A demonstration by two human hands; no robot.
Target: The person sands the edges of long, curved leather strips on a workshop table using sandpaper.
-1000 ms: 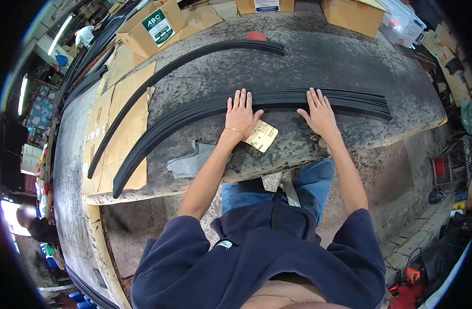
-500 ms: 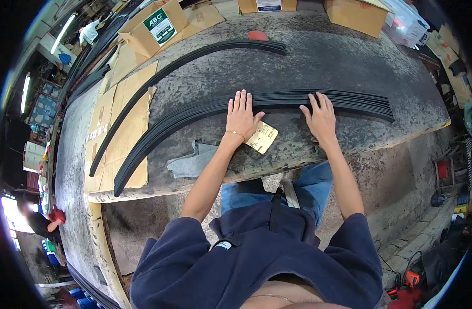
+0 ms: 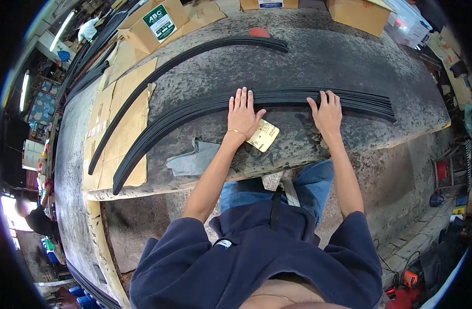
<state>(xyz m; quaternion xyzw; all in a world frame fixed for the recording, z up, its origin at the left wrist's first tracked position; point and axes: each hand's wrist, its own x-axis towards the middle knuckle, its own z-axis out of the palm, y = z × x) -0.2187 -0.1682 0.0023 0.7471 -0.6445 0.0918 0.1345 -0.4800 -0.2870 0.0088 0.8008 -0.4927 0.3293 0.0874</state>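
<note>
Head cam, looks down, near workbench point(image 3: 308, 56).

This is a workshop, a rough and crowded one. The desk point(image 3: 349, 62) is a big, stained and pitted slab, partly covered with flattened cardboard sheets point(image 3: 117, 123). Long black rubber strips point(image 3: 194, 108) lie across it in bundles, with a grey rag point(image 3: 192, 160) and a sheet of sandpaper point(image 3: 264, 136) near its front edge. Cardboard boxes point(image 3: 156, 23) stand along the far side. Fluorescent tube lights point(image 3: 61, 32) hang over a cluttered aisle at the left, and an orange power tool point(image 3: 411, 278) sits on the concrete floor at the lower right.
</note>
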